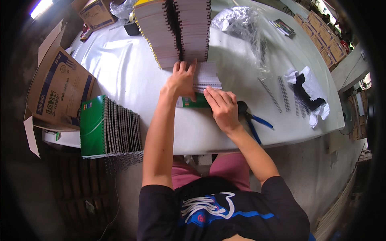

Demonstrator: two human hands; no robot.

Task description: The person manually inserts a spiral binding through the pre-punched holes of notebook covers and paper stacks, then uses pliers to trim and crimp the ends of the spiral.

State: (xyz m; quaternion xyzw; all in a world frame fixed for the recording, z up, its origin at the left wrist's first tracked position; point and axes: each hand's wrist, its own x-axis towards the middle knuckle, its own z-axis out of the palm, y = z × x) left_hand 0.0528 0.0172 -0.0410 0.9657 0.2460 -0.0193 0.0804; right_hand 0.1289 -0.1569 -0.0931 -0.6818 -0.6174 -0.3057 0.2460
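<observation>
- Steadying the green-covered notebook (196, 101) flat on the desk (132, 80), just nearside of the tall stack (196, 34), suits the left hand (183, 80), grip spread.
- Right hand (223, 107): fingertips at the pages (207, 71); whether its grip pinches them cannot be told.
- Press evenly; keep pages aligned.

Well beyond the left hand (183, 82) and off to its left, a bright light (42, 8) burns out white; the tabletop (112, 56) between them throws back a washed-out sheen. Ahead of the right hand (223, 106), clear plastic (241, 18) catches hard glints. Below both hands the floor (128, 197) lies dim. Fisheye distortion bows the tabletop's edges, and the outermost surroundings fade to black.
</observation>
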